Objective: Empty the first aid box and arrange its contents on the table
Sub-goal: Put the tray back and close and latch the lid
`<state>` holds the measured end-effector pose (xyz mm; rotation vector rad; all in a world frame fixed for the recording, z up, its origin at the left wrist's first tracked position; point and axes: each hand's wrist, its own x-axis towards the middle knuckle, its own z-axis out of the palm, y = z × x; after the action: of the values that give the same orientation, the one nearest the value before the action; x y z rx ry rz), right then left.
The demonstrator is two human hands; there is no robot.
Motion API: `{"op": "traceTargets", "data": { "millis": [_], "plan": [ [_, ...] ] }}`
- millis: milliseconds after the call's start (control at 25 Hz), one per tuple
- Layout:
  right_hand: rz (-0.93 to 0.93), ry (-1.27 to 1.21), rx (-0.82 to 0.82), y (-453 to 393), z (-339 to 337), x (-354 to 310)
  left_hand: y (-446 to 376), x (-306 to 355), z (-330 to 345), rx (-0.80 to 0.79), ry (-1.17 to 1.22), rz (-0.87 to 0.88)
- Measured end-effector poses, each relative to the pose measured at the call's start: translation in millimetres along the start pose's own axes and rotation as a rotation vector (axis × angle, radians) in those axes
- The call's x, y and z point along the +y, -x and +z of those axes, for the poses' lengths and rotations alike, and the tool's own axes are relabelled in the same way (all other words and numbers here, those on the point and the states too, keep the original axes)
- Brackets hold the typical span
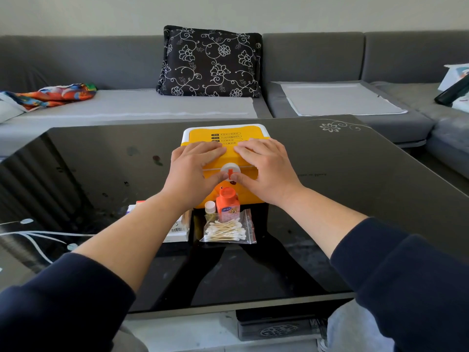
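Observation:
A yellow first aid box [225, 134] with a white rim stands on the black glass table [355, 194], lid down. My left hand [193, 168] and my right hand [264, 166] lie flat on the lid, both thumbs touching the round white latch [229, 170] on its front. In front of the box stand an orange bottle [227, 204] and a small white-capped vial [210, 207]. A clear bag of cotton swabs [227, 231] lies before them. A white medicine carton [177, 231] lies to the left, partly hidden by my left forearm.
A grey sofa [317, 59] runs behind the table, with a black floral cushion [210, 62] and a colourful cloth [53, 94]. Papers and a dark object [454, 87] lie at the far right. A lower shelf with a dark device [276, 326] sits under the near table edge.

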<state>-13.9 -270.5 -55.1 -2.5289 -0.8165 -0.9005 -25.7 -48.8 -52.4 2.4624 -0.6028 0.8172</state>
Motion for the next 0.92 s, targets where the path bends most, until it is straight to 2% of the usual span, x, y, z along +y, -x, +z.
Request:
{"op": "traceTargets", "data": {
  "millis": [720, 920],
  "plan": [
    [-0.01, -0.014, -0.015, 3.7, 0.2, 3.3, 7.2, 4.2, -1.8, 0.015, -0.1, 0.038],
    [0.101, -0.081, -0.024, 7.1, -0.3, 6.6, 8.9, 3.4, -2.7, 0.057, -0.107, -0.084]
  ]
}}
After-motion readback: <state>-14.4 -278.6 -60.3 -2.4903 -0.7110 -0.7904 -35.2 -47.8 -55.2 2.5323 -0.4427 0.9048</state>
